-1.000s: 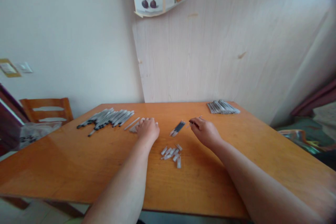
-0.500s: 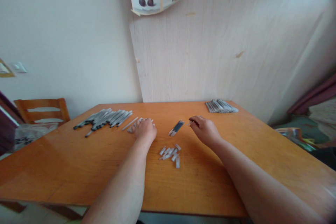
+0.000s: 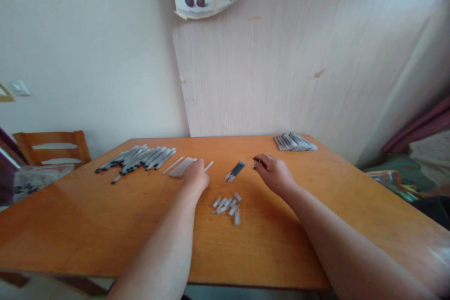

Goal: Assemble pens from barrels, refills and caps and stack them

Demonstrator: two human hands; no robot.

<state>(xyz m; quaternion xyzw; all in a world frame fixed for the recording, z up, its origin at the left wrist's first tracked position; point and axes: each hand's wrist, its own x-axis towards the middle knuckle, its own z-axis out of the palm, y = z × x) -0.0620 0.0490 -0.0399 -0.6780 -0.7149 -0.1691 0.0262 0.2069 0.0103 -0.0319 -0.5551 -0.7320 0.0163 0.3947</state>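
My left hand is closed around a white pen barrel, whose end sticks out to the right. Just left of the hand lies a row of white pen barrels, partly covered by it, with a single barrel set apart. My right hand rests on the table with fingers curled together, and what they pinch is hidden. Small pale bits show by its fingertips. Between the hands lies a bundle of dark pen refills with pale tips. Several small clear plastic pieces are scattered nearer to me.
A spread of clear pens with black ends covers the table's back left. Another stack of pens sits at the back right. Beyond the wooden table stand a chair at left and a wall behind.
My left hand has drawn slightly off the row of white barrels, uncovering more of them, and one barrel now projects from its fingers. My right hand has barely moved.
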